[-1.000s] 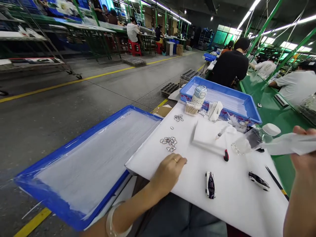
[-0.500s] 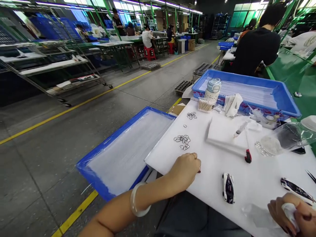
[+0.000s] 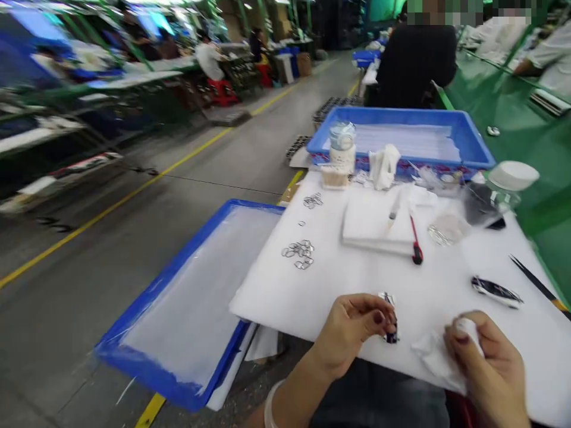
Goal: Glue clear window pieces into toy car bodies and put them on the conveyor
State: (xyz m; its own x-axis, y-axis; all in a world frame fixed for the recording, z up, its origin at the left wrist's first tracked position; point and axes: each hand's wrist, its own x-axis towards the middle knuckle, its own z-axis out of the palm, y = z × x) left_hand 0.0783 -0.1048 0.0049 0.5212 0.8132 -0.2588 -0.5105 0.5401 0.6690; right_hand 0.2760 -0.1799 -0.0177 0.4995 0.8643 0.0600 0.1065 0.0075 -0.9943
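White crumpled tissue (image 3: 439,358) is pinched in the right hand (image 3: 493,362); the left hand (image 3: 350,331), loosely curled, grip unclear, partly hides a glossy, elongated toy car (image 3: 392,338) on the smooth tabletop (image 3: 330,279)

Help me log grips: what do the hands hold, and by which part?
Right hand: white sheet, by a bunched part. Left hand: overlaps the nearer toy car; a hold cannot be told.
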